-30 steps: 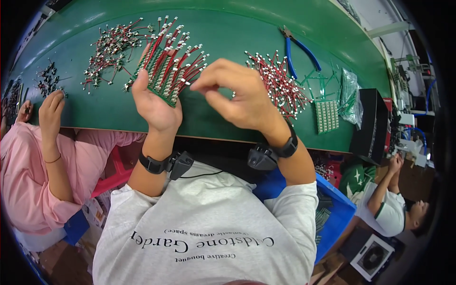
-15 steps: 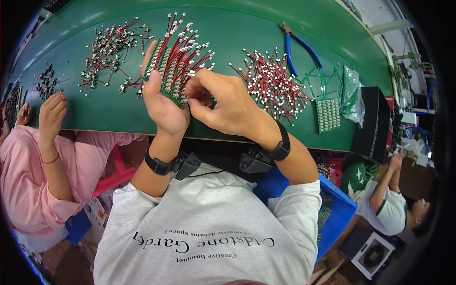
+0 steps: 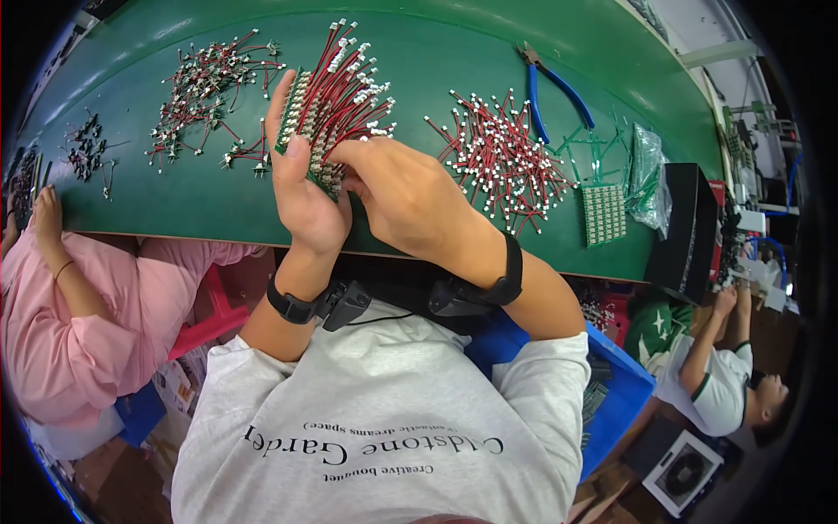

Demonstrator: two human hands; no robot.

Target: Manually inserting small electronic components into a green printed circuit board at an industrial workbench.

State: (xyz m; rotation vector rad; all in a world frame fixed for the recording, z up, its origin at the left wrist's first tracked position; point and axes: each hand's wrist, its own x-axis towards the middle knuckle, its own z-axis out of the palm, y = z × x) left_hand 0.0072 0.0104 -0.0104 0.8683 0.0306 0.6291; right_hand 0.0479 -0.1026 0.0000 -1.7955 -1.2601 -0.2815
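Observation:
My left hand (image 3: pixel 307 208) is closed around the edges of a green circuit board panel (image 3: pixel 291 113), held tilted above the table. Rows of small pale parts cover the panel, and many red wires (image 3: pixel 336 103) with white plugs stick up from it. At the panel's near right edge is my right hand (image 3: pixel 417 199), its fingers bent and pinched together among the wires. Its fingertips are partly hidden, so what they pinch does not show.
A heap of red wires (image 3: pixel 506 162) lies to the right, below blue-handled cutters (image 3: pixel 559 92). Beyond are another board panel (image 3: pixel 604 214), a clear plastic bag (image 3: pixel 648 175) and a black box (image 3: pixel 685 231). Wired small boards (image 3: pixel 205 92) lie left, near a co-worker's pink sleeve (image 3: pixel 92 341).
The panel in my left hand has turned and tilted more upright. My right hand has shifted slightly at its edge. The co-worker's hand on the left has moved farther left.

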